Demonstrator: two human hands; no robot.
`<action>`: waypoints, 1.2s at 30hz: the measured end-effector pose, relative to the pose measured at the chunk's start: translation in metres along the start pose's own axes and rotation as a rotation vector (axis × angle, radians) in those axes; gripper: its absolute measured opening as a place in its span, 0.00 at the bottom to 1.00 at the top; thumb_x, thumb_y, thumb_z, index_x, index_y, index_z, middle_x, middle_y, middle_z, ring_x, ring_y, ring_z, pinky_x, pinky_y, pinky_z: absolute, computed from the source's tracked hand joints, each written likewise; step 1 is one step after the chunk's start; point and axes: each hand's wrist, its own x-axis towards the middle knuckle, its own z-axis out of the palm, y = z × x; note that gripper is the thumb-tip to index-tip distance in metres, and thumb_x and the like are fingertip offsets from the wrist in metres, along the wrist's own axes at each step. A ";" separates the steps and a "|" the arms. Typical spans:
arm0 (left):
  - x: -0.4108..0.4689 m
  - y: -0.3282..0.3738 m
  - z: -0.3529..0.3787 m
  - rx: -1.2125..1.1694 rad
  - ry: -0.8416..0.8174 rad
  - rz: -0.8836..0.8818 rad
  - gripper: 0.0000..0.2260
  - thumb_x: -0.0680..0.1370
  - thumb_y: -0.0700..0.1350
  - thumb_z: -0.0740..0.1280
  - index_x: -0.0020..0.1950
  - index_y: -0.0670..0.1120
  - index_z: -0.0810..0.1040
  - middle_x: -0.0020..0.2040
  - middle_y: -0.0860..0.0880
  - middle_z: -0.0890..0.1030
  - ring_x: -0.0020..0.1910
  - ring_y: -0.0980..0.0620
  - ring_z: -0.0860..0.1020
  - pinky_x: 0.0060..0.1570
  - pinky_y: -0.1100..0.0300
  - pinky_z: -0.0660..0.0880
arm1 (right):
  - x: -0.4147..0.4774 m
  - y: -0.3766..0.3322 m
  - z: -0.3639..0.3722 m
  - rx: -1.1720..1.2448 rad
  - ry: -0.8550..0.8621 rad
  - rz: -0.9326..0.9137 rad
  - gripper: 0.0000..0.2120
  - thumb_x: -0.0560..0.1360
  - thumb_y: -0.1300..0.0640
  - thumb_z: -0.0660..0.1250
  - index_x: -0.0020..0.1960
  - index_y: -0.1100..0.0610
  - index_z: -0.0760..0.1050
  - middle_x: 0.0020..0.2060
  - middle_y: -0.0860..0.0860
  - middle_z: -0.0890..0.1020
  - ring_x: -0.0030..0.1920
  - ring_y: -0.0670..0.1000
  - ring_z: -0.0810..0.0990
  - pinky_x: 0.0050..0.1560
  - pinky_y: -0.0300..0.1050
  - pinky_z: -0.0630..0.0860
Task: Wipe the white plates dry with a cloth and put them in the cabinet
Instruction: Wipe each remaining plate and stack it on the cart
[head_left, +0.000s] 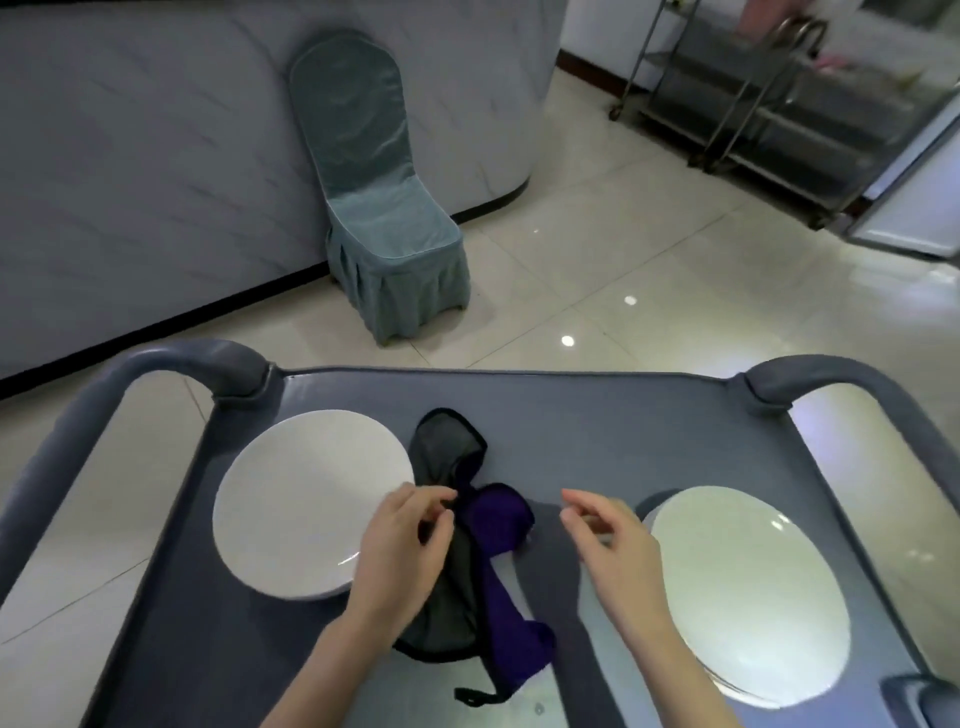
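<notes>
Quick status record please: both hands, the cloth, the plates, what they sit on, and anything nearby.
left hand: fingers curled at the cloth's edge; grip unclear
right hand: over the cart, fingers loosely curled, holding nothing
cloth: grey and purple, crumpled, lying between the plates
left plate: white, on the cart, partly under the left hand
right plates: white stack, several rims showing at the near edge
cart: grey, handle loops at both far corners
background: covered chair, metal rack
cabinet: not in view
</notes>
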 end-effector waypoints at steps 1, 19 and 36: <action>0.000 0.011 0.013 0.021 -0.054 0.055 0.08 0.77 0.38 0.71 0.55 0.47 0.83 0.45 0.55 0.79 0.45 0.57 0.77 0.48 0.60 0.76 | 0.000 0.009 -0.018 -0.074 0.041 -0.015 0.08 0.77 0.61 0.71 0.52 0.50 0.84 0.45 0.48 0.81 0.43 0.42 0.80 0.43 0.28 0.72; -0.001 0.116 0.190 0.469 -0.560 0.082 0.28 0.66 0.60 0.68 0.65 0.54 0.70 0.53 0.56 0.70 0.56 0.54 0.70 0.52 0.60 0.69 | 0.005 0.131 -0.238 -0.987 -0.128 0.096 0.27 0.76 0.43 0.67 0.70 0.52 0.65 0.58 0.51 0.68 0.60 0.54 0.69 0.51 0.44 0.74; -0.015 0.125 0.165 -0.174 -0.452 -0.341 0.28 0.64 0.38 0.73 0.60 0.57 0.72 0.30 0.56 0.76 0.30 0.60 0.75 0.36 0.64 0.75 | 0.012 0.143 -0.233 -0.176 -0.065 0.178 0.25 0.69 0.61 0.75 0.65 0.50 0.77 0.47 0.51 0.81 0.45 0.50 0.77 0.43 0.36 0.72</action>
